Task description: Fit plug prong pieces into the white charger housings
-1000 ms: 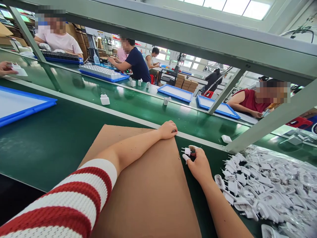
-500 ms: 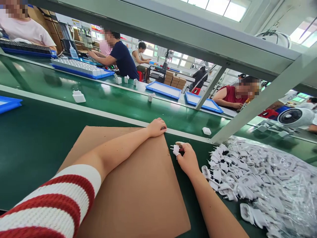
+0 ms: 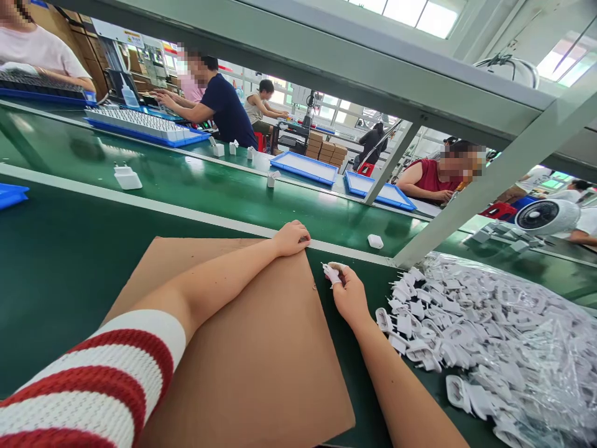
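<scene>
A large brown cardboard sheet [image 3: 261, 348] lies on the dark green bench in front of me. My left hand [image 3: 291, 238] rests at its far right corner with fingers curled closed; what they hold, if anything, is hidden. Just right of the sheet, my right hand [image 3: 347, 289] pinches a small white plug housing [image 3: 332, 274] between thumb and fingers, its metal pins pointing away to the left. White covering shows on my right fingertips. Beside my right forearm spreads a heap of similar white plug housings [image 3: 448, 317], partly under clear plastic film [image 3: 555, 348].
Beyond a pale rail [image 3: 209, 219] runs a green conveyor belt [image 3: 196, 193] carrying a white charger [image 3: 127, 177] and another white piece [image 3: 375, 241]. A slanted metal post [image 3: 448, 211] rises at the right. Blue trays [image 3: 303, 168], a fan [image 3: 543, 216] and several co-workers are across the belt.
The white pieces on the belt have shifted left. My right hand has turned the plug housing slightly, its pins now tilted upward. My left hand stays at the cardboard corner.
</scene>
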The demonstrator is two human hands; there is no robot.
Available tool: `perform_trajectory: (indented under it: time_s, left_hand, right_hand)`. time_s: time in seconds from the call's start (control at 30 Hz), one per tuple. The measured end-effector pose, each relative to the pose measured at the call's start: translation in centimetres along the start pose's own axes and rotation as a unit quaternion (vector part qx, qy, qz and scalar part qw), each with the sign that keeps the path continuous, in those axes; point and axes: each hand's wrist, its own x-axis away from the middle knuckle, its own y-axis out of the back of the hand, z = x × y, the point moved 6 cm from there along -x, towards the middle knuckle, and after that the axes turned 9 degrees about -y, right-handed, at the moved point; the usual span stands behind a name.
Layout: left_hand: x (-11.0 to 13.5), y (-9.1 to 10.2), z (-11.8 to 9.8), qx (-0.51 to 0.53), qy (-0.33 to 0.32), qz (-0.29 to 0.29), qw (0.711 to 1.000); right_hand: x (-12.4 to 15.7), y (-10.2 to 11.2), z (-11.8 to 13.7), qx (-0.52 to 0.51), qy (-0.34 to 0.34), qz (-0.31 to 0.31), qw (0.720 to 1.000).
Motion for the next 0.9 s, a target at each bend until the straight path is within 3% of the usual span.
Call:
perform_trajectory:
  time_s: [0.37,0.63,0.73,0.83,0.9]
  left_hand:
    - [-0.4,0.5,0.6,-0.016,0.009,-0.002,1.0]
    - [-1.8,0.2,1.1,-0.048,0.087,0.01,0.995]
    - [-2.7,-0.5,0.5,-0.055,0.114,0.023,0.992]
    - [-4.4,-1.3,-0.2,-0.058,0.137,0.032,0.988]
    - [-6.3,-1.8,-0.5,-0.057,0.153,0.037,0.986]
  right_hand:
    - [-0.6,-0.8,0.7,-0.041,0.048,-0.021,0.998]
    - [-1.4,-0.4,2.1,-0.006,0.069,-0.007,0.998]
    - [-1.1,-1.2,2.8,-0.023,0.089,0.085,0.992]
    - [-0.1,-2.5,3.4,-0.026,0.095,0.228,0.969]
    - [0.5,-2.8,3.9,-0.004,0.092,0.284,0.955]
